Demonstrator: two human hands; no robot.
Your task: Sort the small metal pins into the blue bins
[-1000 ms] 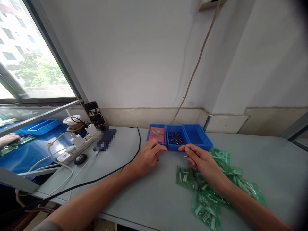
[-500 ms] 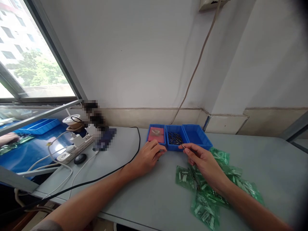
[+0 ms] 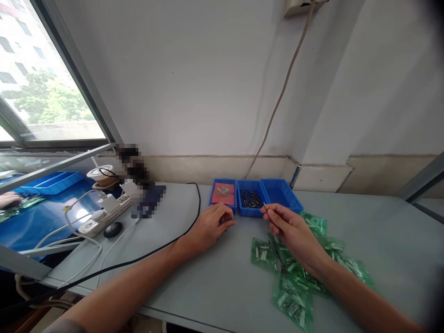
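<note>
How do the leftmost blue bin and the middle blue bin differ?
Contents: the leftmost bin holds a pink piece with small pale bits on it, while the middle bin holds many slim dark parts.
Nearby hands: the left hand is in front of the leftmost bin; the right hand's fingertips are by the middle bin's front right corner.
Shared: both are blue and open-topped, side by side on the table.

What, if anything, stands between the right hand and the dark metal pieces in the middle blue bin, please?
Only the middle blue bin's front wall shows between the right hand and the dark metal pieces. Nothing visible covers them, and the green plastic bags lie outside that path.
</note>
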